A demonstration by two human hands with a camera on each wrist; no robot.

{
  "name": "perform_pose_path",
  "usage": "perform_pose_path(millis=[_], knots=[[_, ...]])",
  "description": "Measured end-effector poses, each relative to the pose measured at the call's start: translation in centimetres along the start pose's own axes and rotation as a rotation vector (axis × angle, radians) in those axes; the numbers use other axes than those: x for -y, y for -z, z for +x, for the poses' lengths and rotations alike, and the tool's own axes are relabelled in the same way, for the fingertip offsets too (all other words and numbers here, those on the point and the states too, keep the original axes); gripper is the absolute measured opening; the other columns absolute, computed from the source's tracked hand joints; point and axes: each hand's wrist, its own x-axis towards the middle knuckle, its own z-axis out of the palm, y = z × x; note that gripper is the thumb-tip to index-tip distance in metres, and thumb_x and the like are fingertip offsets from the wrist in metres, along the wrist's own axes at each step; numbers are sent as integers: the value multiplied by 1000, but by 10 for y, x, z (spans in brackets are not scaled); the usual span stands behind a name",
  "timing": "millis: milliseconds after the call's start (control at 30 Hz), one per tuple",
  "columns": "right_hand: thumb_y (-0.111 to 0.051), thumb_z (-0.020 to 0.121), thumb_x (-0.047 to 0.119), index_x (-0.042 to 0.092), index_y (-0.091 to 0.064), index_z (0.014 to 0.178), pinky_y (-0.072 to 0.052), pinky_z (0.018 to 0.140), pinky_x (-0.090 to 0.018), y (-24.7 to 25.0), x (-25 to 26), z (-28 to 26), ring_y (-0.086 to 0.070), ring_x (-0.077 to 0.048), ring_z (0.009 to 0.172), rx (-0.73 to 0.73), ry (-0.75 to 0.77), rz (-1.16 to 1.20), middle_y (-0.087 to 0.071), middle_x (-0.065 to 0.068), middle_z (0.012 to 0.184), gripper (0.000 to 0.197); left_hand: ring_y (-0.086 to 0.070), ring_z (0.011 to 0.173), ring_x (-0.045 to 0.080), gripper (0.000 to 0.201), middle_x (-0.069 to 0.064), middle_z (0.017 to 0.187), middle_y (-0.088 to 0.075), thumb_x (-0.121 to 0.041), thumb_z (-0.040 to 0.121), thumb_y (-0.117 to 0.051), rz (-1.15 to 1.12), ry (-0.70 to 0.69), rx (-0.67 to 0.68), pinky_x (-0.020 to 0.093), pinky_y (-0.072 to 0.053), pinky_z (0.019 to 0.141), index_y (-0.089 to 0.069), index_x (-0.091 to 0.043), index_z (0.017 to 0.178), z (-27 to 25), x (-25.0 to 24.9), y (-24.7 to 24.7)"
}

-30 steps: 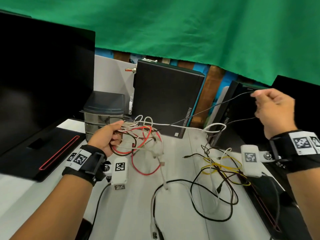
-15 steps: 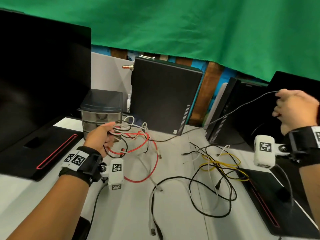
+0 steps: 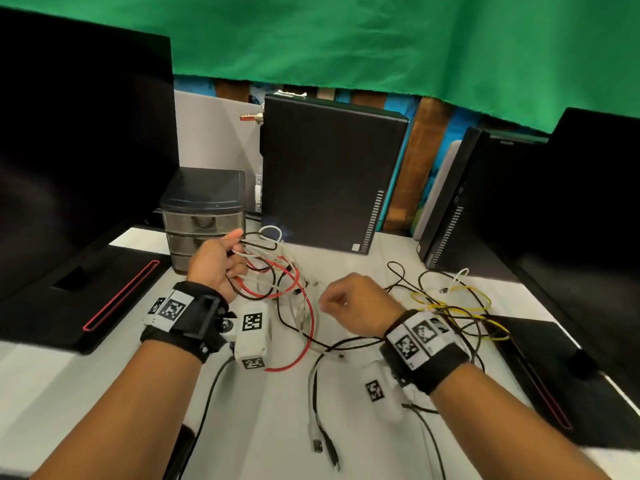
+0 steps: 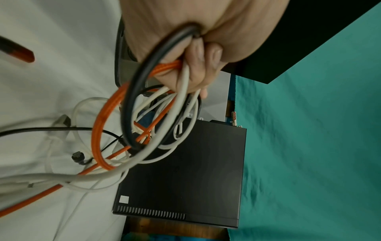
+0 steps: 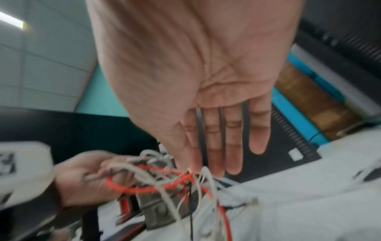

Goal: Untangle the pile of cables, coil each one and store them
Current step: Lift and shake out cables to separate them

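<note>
My left hand [image 3: 225,258] grips a tangled bundle of red, black and white cables [image 3: 273,271] a little above the white table [image 3: 270,431]. In the left wrist view the fingers [image 4: 193,71] are curled round black, orange-red and white loops [image 4: 132,130]. My right hand [image 3: 329,303] hovers just right of the bundle, holding nothing. The blurred right wrist view shows its fingers [image 5: 233,146] straight, with their tips close to the red and white strands [image 5: 164,184]. A second tangle of yellow, black and white cables [image 3: 450,306] lies at the right.
A small grey drawer unit [image 3: 204,209] stands behind my left hand. A black computer case [image 3: 329,174] stands at the back, another [image 3: 457,209] at the right. Monitors [image 3: 79,133] flank the table on both sides. Black and white cable ends [image 3: 320,441] lie near the front.
My right hand has let go of the thin black cable it held up at the right and has come down and left to the bundle. The left hand still grips the bundle.
</note>
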Motion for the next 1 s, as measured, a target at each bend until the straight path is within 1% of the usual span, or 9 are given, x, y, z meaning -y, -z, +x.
perform_pose_path(millis=[200, 367, 433, 500, 633, 700, 800, 867, 1000], knots=[[-65, 88, 33, 21, -74, 101, -55, 79, -30, -32, 9, 4, -67, -25, 95, 301, -112, -281, -72, -2, 102, 20, -28, 34, 2, 21, -4, 63, -42, -10, 103, -41, 35, 5, 25, 14, -24, 31, -58, -15, 116, -1, -2, 0], [-65, 92, 23, 25, -78, 88, -39, 64, -12, 7, -7, -17, -58, 3, 69, 266, -46, -125, -60, 21, 64, 14, -26, 32, 2, 23, -3, 66, -39, -7, 103, -39, 33, -32, -16, 14, -22, 30, -59, -14, 113, 3, -7, 4], [-66, 93, 20, 25, -77, 84, -38, 60, -7, 38, -15, -31, -56, 10, 63, 275, -54, -109, -62, 23, 62, 16, -26, 31, 2, 24, -4, 65, -39, -8, 103, -41, 22, -49, -38, 15, -22, 29, -58, -13, 119, 5, -10, 9], [-65, 95, 19, 26, -77, 84, -41, 63, -10, 74, -31, -41, -60, 8, 70, 154, -94, -101, -68, 18, 73, 18, -26, 30, 2, 27, -4, 64, -39, -8, 103, -41, 26, -69, -62, 15, -21, 29, -56, -13, 124, 6, -13, 13], [-64, 94, 16, 26, -69, 66, -50, 66, -29, 125, -80, -40, -64, -13, 69, -505, -276, 14, -66, 7, 68, 30, -26, 31, 1, 26, -3, 66, -38, -8, 103, -41, 57, -78, -17, 14, -20, 29, -55, -12, 124, -1, -14, 8], [-65, 93, 22, 25, -66, 64, -55, 71, -35, 135, -100, -37, -66, -20, 73, -668, -370, 62, -66, 4, 68, 29, -27, 32, 1, 25, -2, 67, -39, -9, 103, -41, 87, -70, 13, 14, -21, 30, -56, -13, 122, -5, -12, 4], [-65, 91, 31, 27, -71, 86, -56, 86, -41, 135, -110, -37, -68, -28, 94, -703, -507, 63, -71, 3, 86, 9, -28, 33, 1, 25, -3, 67, -41, -10, 103, -40, 148, -81, 19, 14, -21, 31, -59, -15, 118, -9, -10, 0], [-67, 92, 33, 24, -66, 118, -52, 92, -40, 124, -104, -40, -64, -29, 110, -655, -542, -58, -69, -2, 108, 28, -28, 34, 1, 25, -3, 66, -41, -11, 103, -41, 164, -107, 19, 14, -20, 31, -61, -15, 117, -10, -10, -3], [-66, 93, 35, 23, -67, 117, -52, 88, -36, 78, -77, -49, -61, -22, 107, -503, -270, -228, -68, 0, 111, 27, -26, 33, 3, 25, -3, 64, -41, -11, 101, -42, 273, -214, 83, 17, -21, 29, -63, -13, 115, -16, -18, -9]])
